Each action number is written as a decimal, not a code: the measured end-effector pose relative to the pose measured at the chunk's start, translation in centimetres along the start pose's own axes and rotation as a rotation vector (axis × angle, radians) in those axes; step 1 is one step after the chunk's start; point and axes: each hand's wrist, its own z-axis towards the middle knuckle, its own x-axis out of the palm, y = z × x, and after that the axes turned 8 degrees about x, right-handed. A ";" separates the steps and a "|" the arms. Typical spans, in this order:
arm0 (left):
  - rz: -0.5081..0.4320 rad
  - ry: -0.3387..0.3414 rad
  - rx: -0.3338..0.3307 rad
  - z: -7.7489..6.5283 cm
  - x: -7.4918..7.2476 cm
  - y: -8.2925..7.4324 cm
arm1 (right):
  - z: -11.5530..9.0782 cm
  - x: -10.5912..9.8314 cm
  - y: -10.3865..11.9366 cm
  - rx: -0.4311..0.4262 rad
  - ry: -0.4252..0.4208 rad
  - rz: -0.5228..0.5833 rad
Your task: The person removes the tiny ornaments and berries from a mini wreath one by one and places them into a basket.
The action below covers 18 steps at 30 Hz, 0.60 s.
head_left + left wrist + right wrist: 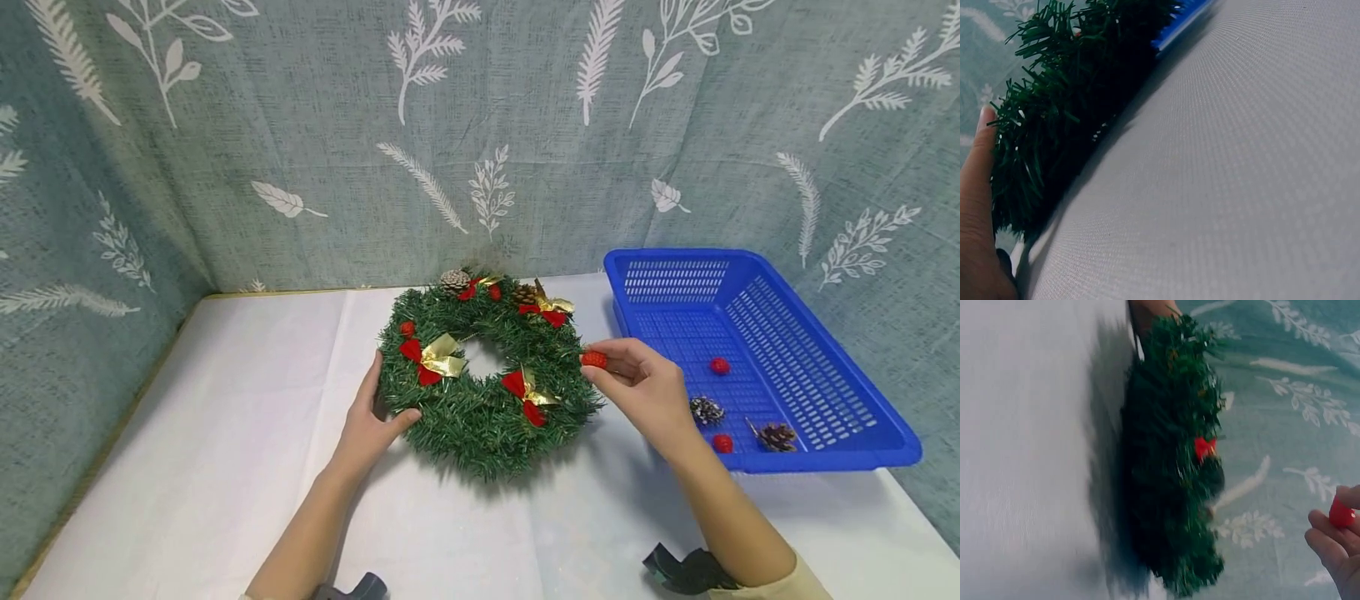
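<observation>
A green Christmas wreath (480, 442) lies on the white-covered table, decorated with red-and-gold bows (441, 357), pinecones (454, 281) and red berries. My left hand (367, 437) holds its left edge, thumb over the front and index finger along the outer side; the other fingers are hidden. In the left wrist view, one straight finger (979, 169) lies against the greenery. Beside the wreath's right edge, my right hand (648, 387) pinches a red berry ornament (593, 359) between thumb and fingers. The right wrist view shows that berry (1341, 514) apart from the wreath.
A blue plastic basket (847, 350) stands on the right, its mesh walls sloping outward. Inside lie red berries (720, 366) and pinecones (777, 437). Grey-green curtain (330, 183) with white leaf prints hangs behind the table (247, 400) and at its sides.
</observation>
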 end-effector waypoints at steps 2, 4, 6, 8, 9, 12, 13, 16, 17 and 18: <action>-0.002 0.001 0.002 0.0 0.0 -0.1 | -0.2 -0.7 -0.1 0.001 -0.002 -0.026; -0.007 0.003 -0.007 -0.1 -0.1 -0.7 | -0.4 -1.4 -0.2 0.015 -0.012 -0.048; -0.005 0.005 -0.012 -0.1 -0.1 -0.7 | -0.5 -2.1 -0.4 0.033 -0.024 -0.069; -0.008 0.006 -0.017 -0.1 -0.1 -0.7 | -0.6 -3.0 -0.8 0.051 -0.032 -0.076; -0.007 0.007 -0.019 -0.1 -0.1 -0.7 | -0.6 -3.4 -1.0 0.057 -0.034 -0.080; -0.008 0.008 -0.014 0.0 -0.1 -0.2 | -0.7 -4.7 -1.5 0.079 -0.027 -0.093; -0.008 0.008 -0.012 0.0 -0.1 -0.2 | -0.7 -5.2 -1.7 0.091 -0.025 -0.096; -0.007 0.007 -0.008 0.1 -0.1 -0.2 | -0.9 -6.5 -2.1 0.134 -0.013 -0.130; -0.004 0.006 -0.005 0.1 -0.1 -0.2 | -1.0 -6.9 -2.2 0.149 -0.010 -0.149; -0.005 0.004 -0.002 0.1 -0.1 -0.2 | -1.0 -7.3 -2.4 0.167 -0.007 -0.166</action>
